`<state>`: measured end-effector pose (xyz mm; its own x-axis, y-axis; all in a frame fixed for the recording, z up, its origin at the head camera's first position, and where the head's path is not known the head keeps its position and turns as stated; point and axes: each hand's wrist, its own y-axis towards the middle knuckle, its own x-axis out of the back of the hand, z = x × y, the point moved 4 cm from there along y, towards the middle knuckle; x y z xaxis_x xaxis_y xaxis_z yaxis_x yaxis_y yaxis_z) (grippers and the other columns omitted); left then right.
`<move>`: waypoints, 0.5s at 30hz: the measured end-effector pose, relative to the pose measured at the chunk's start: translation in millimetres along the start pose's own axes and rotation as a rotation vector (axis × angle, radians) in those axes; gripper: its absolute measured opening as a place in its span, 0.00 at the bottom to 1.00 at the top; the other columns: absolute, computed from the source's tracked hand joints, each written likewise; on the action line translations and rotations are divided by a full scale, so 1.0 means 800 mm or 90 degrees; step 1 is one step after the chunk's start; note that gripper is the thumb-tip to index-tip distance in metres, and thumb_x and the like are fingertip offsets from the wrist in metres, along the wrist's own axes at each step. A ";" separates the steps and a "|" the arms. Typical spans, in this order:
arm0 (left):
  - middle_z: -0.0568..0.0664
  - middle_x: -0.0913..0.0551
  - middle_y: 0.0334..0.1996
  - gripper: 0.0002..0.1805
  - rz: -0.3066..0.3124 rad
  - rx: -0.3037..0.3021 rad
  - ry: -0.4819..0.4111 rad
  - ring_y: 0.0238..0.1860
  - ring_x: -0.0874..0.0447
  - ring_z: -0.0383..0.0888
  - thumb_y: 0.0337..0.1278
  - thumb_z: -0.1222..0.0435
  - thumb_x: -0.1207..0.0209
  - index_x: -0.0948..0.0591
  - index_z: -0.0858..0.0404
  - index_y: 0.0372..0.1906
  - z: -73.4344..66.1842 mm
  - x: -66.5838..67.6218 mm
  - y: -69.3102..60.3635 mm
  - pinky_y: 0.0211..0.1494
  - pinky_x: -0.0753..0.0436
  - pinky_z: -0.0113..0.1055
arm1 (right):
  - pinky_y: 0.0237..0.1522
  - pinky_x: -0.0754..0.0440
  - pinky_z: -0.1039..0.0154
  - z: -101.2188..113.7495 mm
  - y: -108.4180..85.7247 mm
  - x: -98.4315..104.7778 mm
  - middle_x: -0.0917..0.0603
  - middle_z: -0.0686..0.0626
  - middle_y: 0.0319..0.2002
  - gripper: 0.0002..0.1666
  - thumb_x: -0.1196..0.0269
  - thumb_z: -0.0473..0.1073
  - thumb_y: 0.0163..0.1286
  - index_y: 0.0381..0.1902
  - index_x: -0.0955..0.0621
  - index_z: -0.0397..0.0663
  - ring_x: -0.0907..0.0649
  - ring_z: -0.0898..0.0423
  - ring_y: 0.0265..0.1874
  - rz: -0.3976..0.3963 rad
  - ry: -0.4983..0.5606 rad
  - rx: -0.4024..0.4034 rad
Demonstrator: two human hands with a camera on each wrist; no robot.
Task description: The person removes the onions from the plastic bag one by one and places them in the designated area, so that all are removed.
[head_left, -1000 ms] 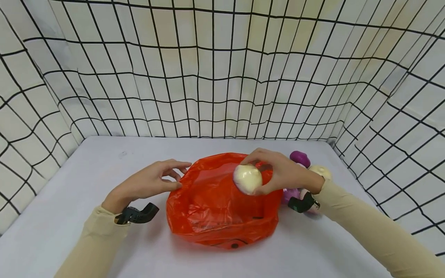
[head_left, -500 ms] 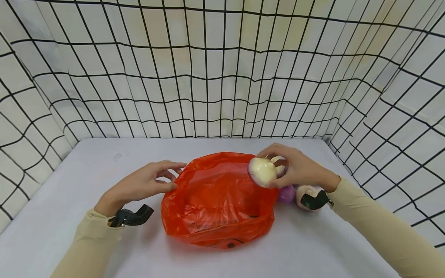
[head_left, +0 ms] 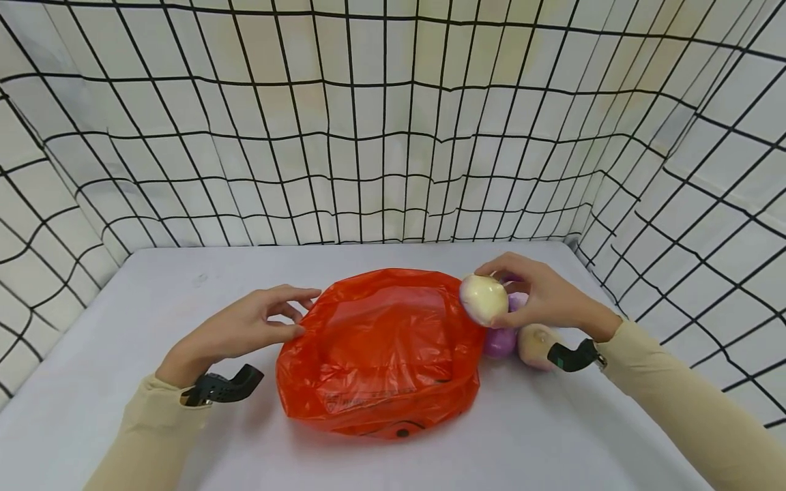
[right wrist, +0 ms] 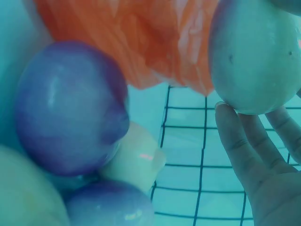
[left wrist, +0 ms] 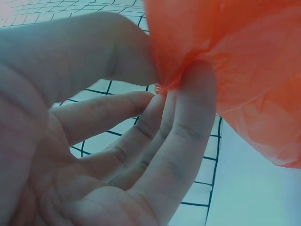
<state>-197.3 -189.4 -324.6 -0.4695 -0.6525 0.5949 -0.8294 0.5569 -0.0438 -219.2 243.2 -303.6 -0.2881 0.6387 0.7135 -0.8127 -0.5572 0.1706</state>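
Observation:
A red plastic bag (head_left: 381, 354) lies on the white table with its mouth spread wide. At its left rim, my left hand (head_left: 248, 320) pinches the plastic between thumb and fingers, as the left wrist view shows. My right hand (head_left: 543, 293) holds a glossy, round, cream-and-purple vegetable (head_left: 484, 300) by thumb and fingertips, over the bag's right rim. Below and behind that hand are similar round vegetables: a purple one (head_left: 500, 343), a cream one (head_left: 535, 346), and others partly hidden. In the right wrist view a purple one (right wrist: 70, 108) shows a small nub.
Black netting (head_left: 368, 157) over white sheeting rises behind the table and at both sides. The white tabletop (head_left: 190, 279) stretches left of the bag. A dark band (head_left: 224, 387) sits on each wrist.
My right hand, with the cream-and-purple vegetable, has moved right from over the bag's opening to its right rim. My left hand stays at the left rim. The view has shifted slightly.

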 end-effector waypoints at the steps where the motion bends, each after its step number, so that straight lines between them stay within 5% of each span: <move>1: 0.57 0.22 0.64 0.32 0.000 -0.002 0.001 0.58 0.17 0.51 0.68 0.62 0.36 0.29 0.60 0.75 0.000 0.000 0.000 0.51 0.11 0.34 | 0.58 0.15 0.69 -0.002 -0.002 0.001 0.19 0.56 0.59 0.39 0.17 0.44 0.52 0.61 0.20 0.61 0.18 0.58 0.54 -0.002 0.001 -0.002; 15: 0.58 0.22 0.65 0.32 0.001 0.018 0.011 0.60 0.18 0.54 0.68 0.61 0.36 0.28 0.57 0.75 0.005 0.000 0.002 0.49 0.11 0.33 | 0.55 0.14 0.67 -0.037 -0.037 0.020 0.20 0.55 0.56 0.37 0.20 0.43 0.56 0.63 0.21 0.61 0.21 0.56 0.54 -0.034 -0.014 -0.063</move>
<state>-199.8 -190.2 -327.8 -0.4651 -0.6427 0.6087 -0.8372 0.5428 -0.0665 -215.0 285.2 -317.6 -0.2320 0.6537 0.7203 -0.8734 -0.4660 0.1416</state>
